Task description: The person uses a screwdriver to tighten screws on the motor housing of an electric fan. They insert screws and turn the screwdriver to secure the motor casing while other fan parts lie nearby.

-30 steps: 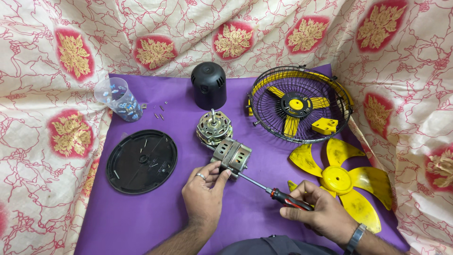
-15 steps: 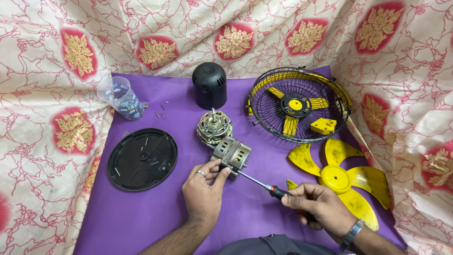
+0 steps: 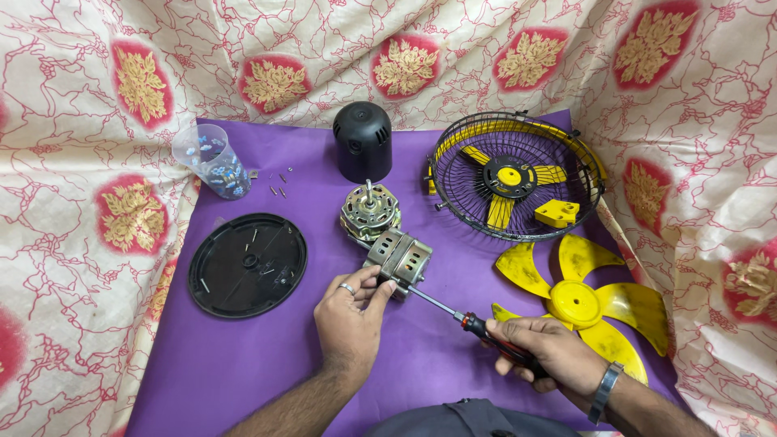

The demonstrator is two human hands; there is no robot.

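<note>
A slotted metal motor housing (image 3: 400,259) lies on the purple cloth (image 3: 243,356), just in front of a copper-wound motor core (image 3: 370,212). My left hand (image 3: 350,320) pinches the housing's near edge with thumb and fingers. My right hand (image 3: 549,354) grips the red-and-black handle of a screwdriver (image 3: 453,313). Its shaft points up and left, and the tip meets the housing's lower right side beside my left thumb.
A black domed cover (image 3: 362,141) stands at the back. A wire fan guard (image 3: 515,175) with yellow parts sits at right, a yellow fan blade (image 3: 581,303) below it. A round black base plate (image 3: 248,264) lies left, near a clear cup (image 3: 212,161) and loose screws (image 3: 278,187).
My right hand has shifted on the screwdriver handle, turning a little, while the tip stays at the housing. My left hand keeps its hold. The view has shifted slightly.
</note>
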